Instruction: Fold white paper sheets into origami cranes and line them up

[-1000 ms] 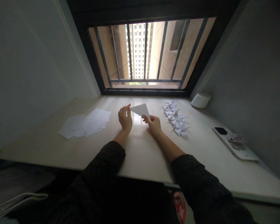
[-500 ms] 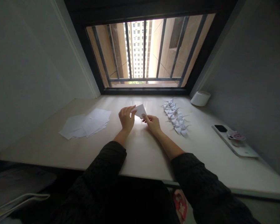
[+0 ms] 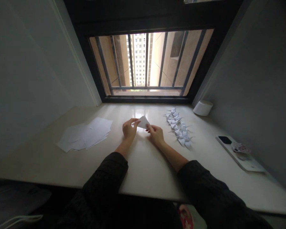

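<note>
A folded paper (image 3: pixel 143 121) held over the worktop (image 3: pixel 145 168)
Its lower edge hides behind fingers, creases too small to read; left hand (image 3: pixel 129 130) and right hand (image 3: pixel 156 134) each close thumb and fingertips on a corner, seemingly just above the surface.

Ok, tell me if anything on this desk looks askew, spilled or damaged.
Nothing is spilled or damaged. Only the sheets on the left are askew, fanned out rather than squared. The left hand and right hand pinch a folded paper.
</note>
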The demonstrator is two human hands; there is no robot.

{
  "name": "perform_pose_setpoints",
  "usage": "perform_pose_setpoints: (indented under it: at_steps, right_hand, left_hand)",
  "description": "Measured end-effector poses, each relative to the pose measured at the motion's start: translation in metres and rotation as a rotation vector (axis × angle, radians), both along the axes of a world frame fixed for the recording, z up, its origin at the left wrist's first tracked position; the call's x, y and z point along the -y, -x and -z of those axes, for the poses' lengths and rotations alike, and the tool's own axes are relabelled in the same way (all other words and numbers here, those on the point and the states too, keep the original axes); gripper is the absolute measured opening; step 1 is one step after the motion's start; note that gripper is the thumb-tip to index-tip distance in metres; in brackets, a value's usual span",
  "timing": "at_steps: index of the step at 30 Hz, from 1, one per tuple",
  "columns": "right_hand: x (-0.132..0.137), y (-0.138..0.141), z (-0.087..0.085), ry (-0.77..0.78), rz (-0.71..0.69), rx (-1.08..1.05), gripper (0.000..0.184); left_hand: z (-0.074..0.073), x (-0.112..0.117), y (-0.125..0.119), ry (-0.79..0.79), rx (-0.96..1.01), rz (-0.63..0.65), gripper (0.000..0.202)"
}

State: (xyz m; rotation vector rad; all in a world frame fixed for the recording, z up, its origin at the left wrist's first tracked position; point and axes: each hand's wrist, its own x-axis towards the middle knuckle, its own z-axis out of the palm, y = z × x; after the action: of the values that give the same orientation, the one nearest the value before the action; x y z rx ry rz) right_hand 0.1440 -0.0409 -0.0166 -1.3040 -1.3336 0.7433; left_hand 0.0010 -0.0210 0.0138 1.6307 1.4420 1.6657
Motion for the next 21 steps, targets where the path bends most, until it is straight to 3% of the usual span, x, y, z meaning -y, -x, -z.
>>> perform_pose_setpoints:
  at_steps: [6,11,14,16,21]
  right_hand:
    - [-0.004,0.0,0.002,0.009,-0.028,-0.046,0.044]
    - [-0.005,-0.004,-0.002,-0.006,-0.13,-0.156,0.04]
    - [-0.004,-0.007,-0.008,-0.042,-0.144,-0.26,0.073]
    - [-0.004,-0.009,-0.011,-0.051,-0.164,-0.248,0.083]
    - [-0.005,-0.014,-0.011,-0.051,-0.194,-0.139,0.071]
  left_hand:
    - [0.002,-0.01,0.002,0.037,-0.065,0.01,0.009]
    - [0.004,-0.016,0.005,0.078,-0.11,-0.014,0.011]
    - [0.005,-0.016,0.004,0.12,-0.065,0.006,0.013]
    - [0.005,-0.017,0.004,0.161,-0.037,0.029,0.014]
    - [0.006,-0.021,0.004,0.282,0.082,0.176,0.015]
